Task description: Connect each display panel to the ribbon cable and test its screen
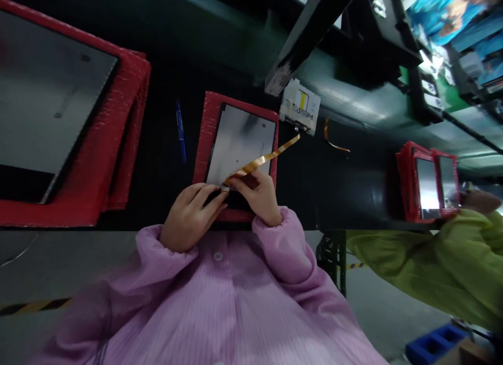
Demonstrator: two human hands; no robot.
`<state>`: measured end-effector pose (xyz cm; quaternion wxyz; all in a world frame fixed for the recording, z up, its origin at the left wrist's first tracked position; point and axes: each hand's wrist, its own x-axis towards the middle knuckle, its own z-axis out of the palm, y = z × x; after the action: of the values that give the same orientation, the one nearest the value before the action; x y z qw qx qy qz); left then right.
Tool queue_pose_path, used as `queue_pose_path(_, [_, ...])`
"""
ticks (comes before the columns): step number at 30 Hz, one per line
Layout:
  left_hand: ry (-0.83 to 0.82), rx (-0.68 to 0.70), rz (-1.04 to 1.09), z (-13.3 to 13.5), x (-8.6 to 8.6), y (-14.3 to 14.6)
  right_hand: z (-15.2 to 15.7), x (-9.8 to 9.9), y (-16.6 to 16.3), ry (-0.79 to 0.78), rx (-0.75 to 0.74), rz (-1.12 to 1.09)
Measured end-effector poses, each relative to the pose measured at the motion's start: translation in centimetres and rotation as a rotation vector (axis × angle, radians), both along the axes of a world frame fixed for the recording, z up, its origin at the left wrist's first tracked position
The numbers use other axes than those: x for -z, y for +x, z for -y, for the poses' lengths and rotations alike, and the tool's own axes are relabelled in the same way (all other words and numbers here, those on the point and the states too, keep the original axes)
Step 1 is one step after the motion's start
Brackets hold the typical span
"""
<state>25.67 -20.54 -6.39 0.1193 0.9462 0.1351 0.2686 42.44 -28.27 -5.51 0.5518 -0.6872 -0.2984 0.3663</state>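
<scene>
A grey panel (pixel 241 142) lies in a red foam sleeve (pixel 207 140) on the dark bench in front of me. My left hand (pixel 188 216) rests on the panel's near edge, fingertips pressed down beside a strip of amber tape (pixel 263 158). My right hand (pixel 259 197) pinches the near end of that tape at the panel's edge. The tape runs taut up and to the right to a white dispenser (pixel 299 106). Both sleeves are pink.
A larger panel in red foam (pixel 58 103) lies at the far left. A blue pen (pixel 181 132) sits between the two panels. At right, a co-worker's yellow-green sleeve (pixel 432 260) reaches toward two small red-sleeved panels (pixel 428 184). A black bracket (pixel 310 30) hangs overhead.
</scene>
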Motion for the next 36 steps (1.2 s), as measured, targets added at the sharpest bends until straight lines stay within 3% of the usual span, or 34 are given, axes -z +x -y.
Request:
queue_pose_path(9, [-0.141, 0.017, -0.049, -0.6, -0.3, 0.3, 0.6, 0.1, 0.0, 0.107, -0.092, 0.311])
queue_pose_path(20, [-0.303, -0.071, -0.016, -0.6, 0.2, 0.2, 0.9, -0.1, 0.1, 0.112, -0.183, 0.486])
queue_pose_path(36, [-0.333, -0.109, -0.202, -0.6, -0.9, 0.0, 0.9, -0.7, 0.1, -0.019, -0.275, 0.442])
